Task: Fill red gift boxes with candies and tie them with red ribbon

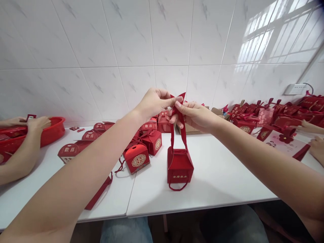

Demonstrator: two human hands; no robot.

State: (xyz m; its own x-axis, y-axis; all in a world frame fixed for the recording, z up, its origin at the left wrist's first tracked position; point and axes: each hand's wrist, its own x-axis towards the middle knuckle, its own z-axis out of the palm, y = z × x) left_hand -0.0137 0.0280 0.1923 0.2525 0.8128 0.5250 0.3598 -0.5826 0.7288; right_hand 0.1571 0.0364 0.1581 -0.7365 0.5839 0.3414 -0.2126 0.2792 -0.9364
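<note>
In front of me a small red gift box point(180, 167) with gold lettering stands upright on the white table, a red cord handle point(178, 189) drooping over its front. A wide red ribbon point(184, 135) rises from the box top in two strands that meet above it. My left hand point(158, 101) pinches the ribbon near its upper ends, where the strands cross. Right beside it, my right hand point(192, 113) grips the same ribbon between thumb and fingers. The two hands touch or nearly touch, and their fingers partly hide the crossing.
Several red boxes point(138, 160) stand left of the ribboned one. Farther left, another person's hands point(37, 125) work over a red basin point(54, 130). At right lie many red gift boxes point(283, 114), with another person's hand point(317, 148) at the edge. The tiled wall point(134, 91) closes off the back.
</note>
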